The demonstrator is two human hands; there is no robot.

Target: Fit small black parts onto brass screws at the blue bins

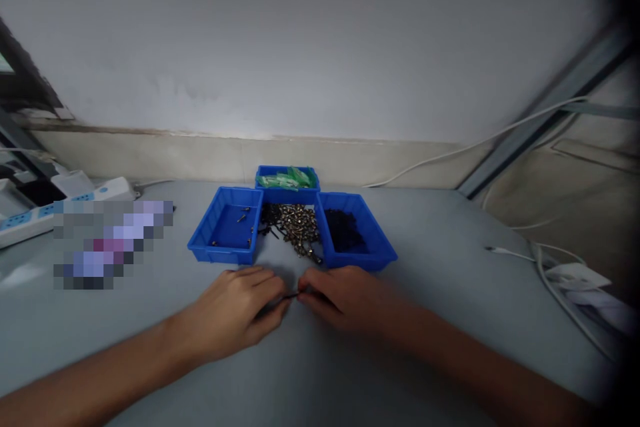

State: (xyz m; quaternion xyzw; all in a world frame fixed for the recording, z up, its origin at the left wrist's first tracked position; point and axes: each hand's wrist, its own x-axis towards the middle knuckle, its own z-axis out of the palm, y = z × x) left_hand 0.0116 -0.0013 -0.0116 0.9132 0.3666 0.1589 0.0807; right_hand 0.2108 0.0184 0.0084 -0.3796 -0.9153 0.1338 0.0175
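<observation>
My left hand (240, 310) and my right hand (340, 293) rest on the grey table (440, 293), fingertips meeting in a pinch around a small dark thin part (293, 295) held between them. Just beyond the hands lies a loose pile of brass and black small parts (295, 225) on the table. A blue tray (227, 227) on the left holds a few small screws. The blue tray (357, 232) on the right holds dark parts. A third blue tray (287, 179) at the back holds green pieces.
A white power strip (60, 210) lies at the far left beside a blurred patch. White cables and a plug (560, 270) lie at the right edge. A pale wall rises behind the table.
</observation>
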